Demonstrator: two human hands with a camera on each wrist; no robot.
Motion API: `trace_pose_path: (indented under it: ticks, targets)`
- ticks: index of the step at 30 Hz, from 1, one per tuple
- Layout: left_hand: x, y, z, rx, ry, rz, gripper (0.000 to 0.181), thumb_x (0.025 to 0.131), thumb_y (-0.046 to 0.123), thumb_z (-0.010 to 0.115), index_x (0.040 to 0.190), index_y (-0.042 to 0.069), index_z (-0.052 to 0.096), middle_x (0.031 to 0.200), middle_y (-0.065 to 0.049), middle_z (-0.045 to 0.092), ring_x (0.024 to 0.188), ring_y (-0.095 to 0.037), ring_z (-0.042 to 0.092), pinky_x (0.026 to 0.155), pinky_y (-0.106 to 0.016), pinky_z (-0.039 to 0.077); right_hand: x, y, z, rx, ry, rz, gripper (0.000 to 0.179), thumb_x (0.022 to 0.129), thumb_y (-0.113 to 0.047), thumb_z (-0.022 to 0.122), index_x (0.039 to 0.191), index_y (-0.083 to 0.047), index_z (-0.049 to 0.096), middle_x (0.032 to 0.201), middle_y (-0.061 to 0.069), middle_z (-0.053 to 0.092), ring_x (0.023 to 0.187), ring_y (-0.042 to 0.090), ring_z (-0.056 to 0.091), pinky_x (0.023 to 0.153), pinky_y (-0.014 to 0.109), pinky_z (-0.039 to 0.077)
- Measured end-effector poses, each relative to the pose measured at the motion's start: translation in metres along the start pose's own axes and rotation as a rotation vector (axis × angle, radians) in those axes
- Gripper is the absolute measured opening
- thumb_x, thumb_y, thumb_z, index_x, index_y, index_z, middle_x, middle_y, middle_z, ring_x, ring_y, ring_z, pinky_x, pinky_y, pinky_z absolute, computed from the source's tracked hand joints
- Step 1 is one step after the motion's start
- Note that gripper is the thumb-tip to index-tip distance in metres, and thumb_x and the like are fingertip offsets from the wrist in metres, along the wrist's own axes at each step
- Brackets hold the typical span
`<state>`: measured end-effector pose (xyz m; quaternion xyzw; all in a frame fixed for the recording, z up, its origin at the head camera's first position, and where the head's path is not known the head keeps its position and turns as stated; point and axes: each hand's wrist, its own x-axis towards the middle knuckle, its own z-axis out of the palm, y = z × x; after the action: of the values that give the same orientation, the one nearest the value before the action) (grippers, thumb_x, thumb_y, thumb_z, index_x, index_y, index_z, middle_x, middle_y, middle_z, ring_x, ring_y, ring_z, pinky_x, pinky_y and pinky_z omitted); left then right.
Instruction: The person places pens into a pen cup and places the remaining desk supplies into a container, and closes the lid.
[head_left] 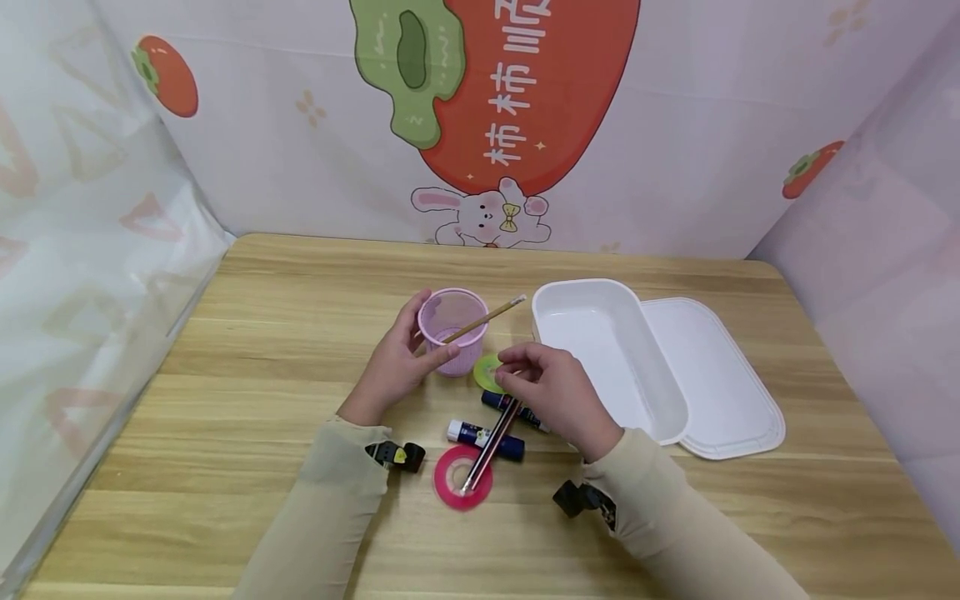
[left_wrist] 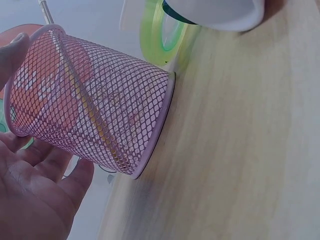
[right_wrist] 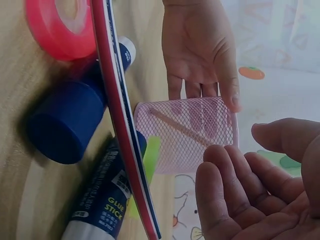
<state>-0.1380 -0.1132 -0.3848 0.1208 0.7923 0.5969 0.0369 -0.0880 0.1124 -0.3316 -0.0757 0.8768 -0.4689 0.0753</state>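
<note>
My left hand holds a pink mesh pen cup that stands on the table, thumb at the rim and fingers round the far side. A yellow pencil leans inside it, its eraser end above the rim. To the right, my right hand hovers with loosely bent fingers and nothing between them and the thumb. Below it, a striped pencil lies across a blue glue stick and a pink tape roll. A second glue stick and a green tape roll lie near the cup.
An uncovered white plastic box stands right of my right hand. Its flat white lid lies beside it, partly behind the box. The wooden table ends at a printed cloth backdrop.
</note>
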Motion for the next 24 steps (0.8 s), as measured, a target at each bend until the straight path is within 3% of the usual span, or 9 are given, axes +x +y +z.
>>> trace_pose_path:
  ticks: [17,24]
  targets:
    - [0.001,-0.003,0.001,-0.006,0.000,0.016,0.092,0.078,0.039,0.074,0.149,0.018,0.019,0.145,-0.002,0.035,0.132,-0.021,0.035,0.107,-0.037,0.031,-0.026,0.005,0.012,0.029,0.029,0.017,0.022,0.081,-0.015,0.072,0.103,-0.011,0.068,0.084,-0.007,0.065,0.074,0.009,0.060,0.065,0.025,0.053]
    - [-0.001,0.005,0.000,-0.026,-0.010,0.010,0.088,0.081,0.027,0.073,0.149,0.017,0.017,0.146,-0.008,0.033,0.133,-0.027,0.034,0.108,-0.041,0.029,-0.038,0.010,0.020,0.059,0.037,0.001,0.021,0.081,-0.012,0.072,0.101,-0.010,0.068,0.088,-0.007,0.065,0.075,0.007,0.061,0.065,0.021,0.054]
